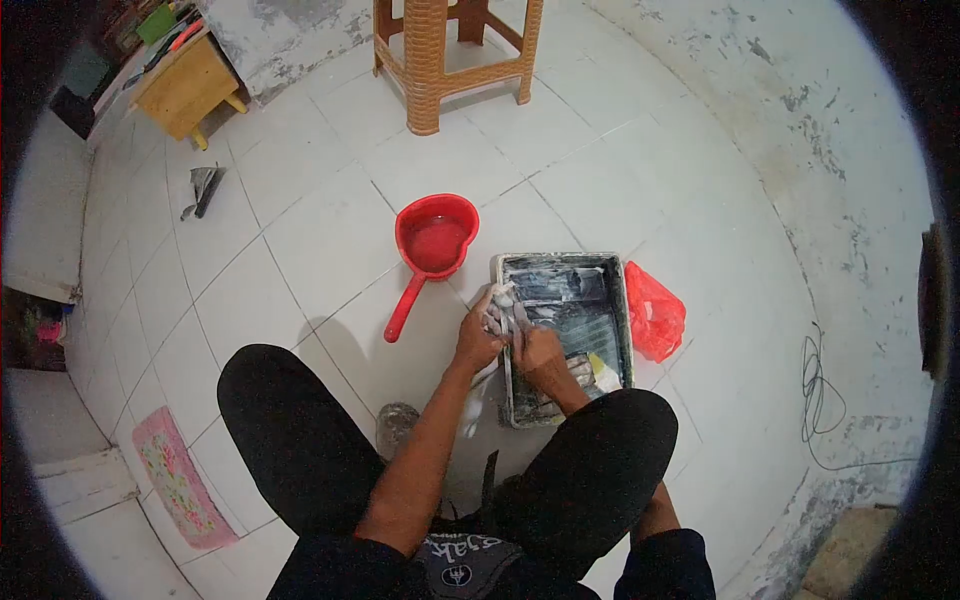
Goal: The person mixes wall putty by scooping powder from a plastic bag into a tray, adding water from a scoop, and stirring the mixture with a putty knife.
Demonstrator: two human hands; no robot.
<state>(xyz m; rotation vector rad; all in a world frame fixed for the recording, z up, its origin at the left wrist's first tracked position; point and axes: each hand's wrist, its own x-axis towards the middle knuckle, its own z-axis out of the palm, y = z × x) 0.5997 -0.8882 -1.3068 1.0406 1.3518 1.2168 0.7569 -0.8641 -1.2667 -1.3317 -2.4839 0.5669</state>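
My left hand [478, 338] is closed at the left rim of a black paint tray [570, 340] smeared with white. A small whitish lump [504, 295] shows at its fingertips, and its kind is unclear. My right hand [540, 352] is against the left one, over the tray's left side. Its fingers are bent around a thin greyish piece that I cannot make out. White residue coats the fingers of both hands. Lower in the tray, near my right wrist, lies a pale yellow and white piece [604, 374], partly hidden by my arm and knee.
A red dipper [436, 235] with liquid stands left of the tray, and a red plastic bag [656, 312] lies to its right. Ahead is a brown woven-pattern stool [424, 70]. A pink floral mat [182, 478] lies at left, a loose cable [822, 400] at right.
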